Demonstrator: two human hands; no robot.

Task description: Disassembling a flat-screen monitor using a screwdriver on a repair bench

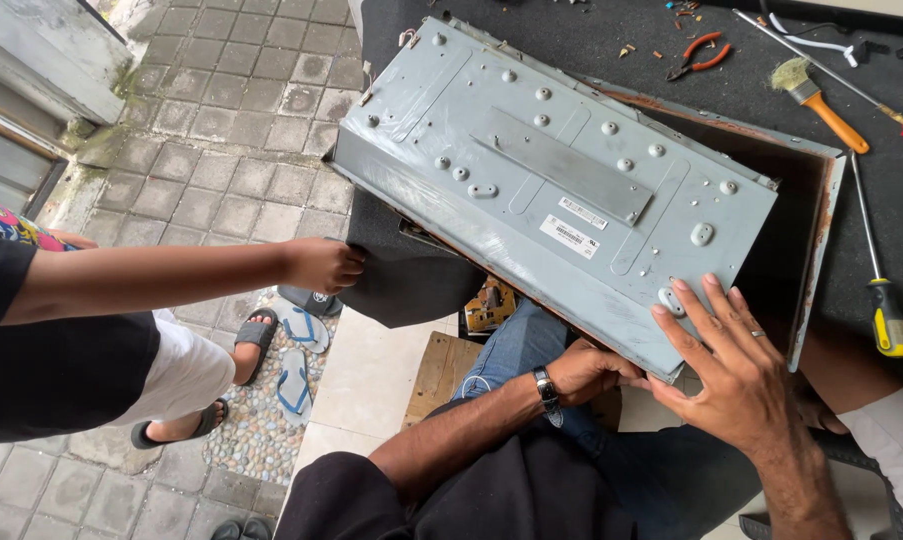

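Right hand [736, 365] lies spread flat on the grey metal chassis [556, 180]; left hand [586, 370] grips its lower edge, panel half lifted off the frame [816, 230].

On the dark cloth lie orange-handled pliers [699, 56], a paintbrush [816, 92], a red-tipped rod [831, 72] and a yellow-handled screwdriver [877, 270]. Blue flip-flops [296, 350] rest on the pebbled floor.

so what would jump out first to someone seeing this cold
A big grey metal panel studded with screw bosses fills the centre, tilted over a dark work table. The right hand lies flat on its near corner while the left hand grips the edge below. At left, another person's hand reaches the black cloth.
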